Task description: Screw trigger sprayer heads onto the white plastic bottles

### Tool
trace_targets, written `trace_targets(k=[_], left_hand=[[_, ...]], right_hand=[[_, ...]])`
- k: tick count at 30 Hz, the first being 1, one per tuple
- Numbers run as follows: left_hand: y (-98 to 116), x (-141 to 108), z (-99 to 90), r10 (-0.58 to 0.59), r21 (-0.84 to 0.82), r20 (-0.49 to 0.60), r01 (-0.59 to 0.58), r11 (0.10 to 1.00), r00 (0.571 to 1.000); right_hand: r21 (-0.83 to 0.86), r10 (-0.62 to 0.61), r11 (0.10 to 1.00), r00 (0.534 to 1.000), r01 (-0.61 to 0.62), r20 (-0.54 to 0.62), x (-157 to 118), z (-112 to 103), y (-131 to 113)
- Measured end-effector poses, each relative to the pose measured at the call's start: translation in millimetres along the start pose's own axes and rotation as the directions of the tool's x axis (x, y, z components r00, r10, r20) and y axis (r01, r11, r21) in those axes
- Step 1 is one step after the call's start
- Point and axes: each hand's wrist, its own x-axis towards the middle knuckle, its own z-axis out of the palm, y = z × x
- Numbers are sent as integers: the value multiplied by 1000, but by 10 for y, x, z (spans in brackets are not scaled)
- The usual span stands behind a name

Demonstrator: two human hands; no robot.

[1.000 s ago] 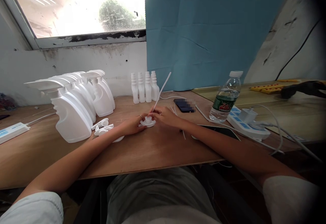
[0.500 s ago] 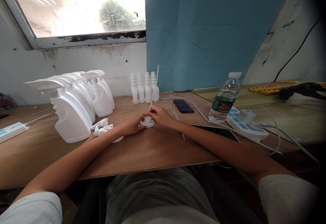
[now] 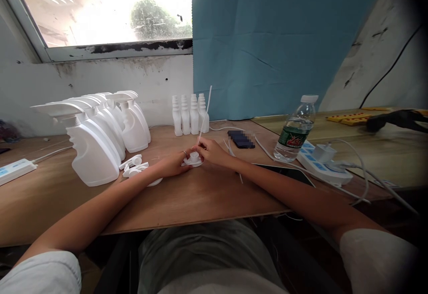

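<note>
In the head view, your left hand (image 3: 174,164) lies on the table (image 3: 200,200) and closes around a white spray cap (image 3: 193,160), holding it down from the left side. Your right hand (image 3: 214,151) pinches a thin white tube (image 3: 204,113) near its lower end, just above the cap. The tube stands almost upright, leaning a little to the right, and its lower tip is at the middle of the cap; whether it is already inside the hole I cannot tell, because your fingers cover it.

Left of your hands lie some loose caps (image 3: 135,167), and further left a row of white spray bottles (image 3: 96,138) stands. Far behind are four small bottles (image 3: 190,113). To the right lie spare tubes (image 3: 230,149), a phone (image 3: 241,139), a water bottle (image 3: 296,129) and a power strip (image 3: 323,165).

The tube is long and looks soft, so I think it may bend or slip out if you push from too high or at an angle. The cap may also tip if your left hand loosens.
</note>
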Motion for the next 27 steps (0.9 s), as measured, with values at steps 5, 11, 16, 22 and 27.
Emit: trace_targets(k=[5, 11, 16, 22, 27], left_hand=[[-14, 9, 16, -14, 4, -10, 14, 1000, 1000], [-10, 16, 18, -16, 19, -22, 17, 1000, 1000], [-15, 24, 6, -9, 12, -21, 9, 1000, 1000], [-24, 30, 12, -42, 10, -24, 42, 999, 999], [12, 25, -14, -37, 32, 6, 37, 999, 999]], right_hand=[[-42, -46, 998, 999, 46, -6, 10, 21, 63], [-90, -56, 994, 998, 55, -12, 37, 47, 84], [-117, -37, 993, 999, 32, -34, 59, 55, 36], [-73, -17, 997, 1000, 16, -21, 83, 59, 15], [-134, -30, 991, 1000, 30, 2, 106, 69, 25]])
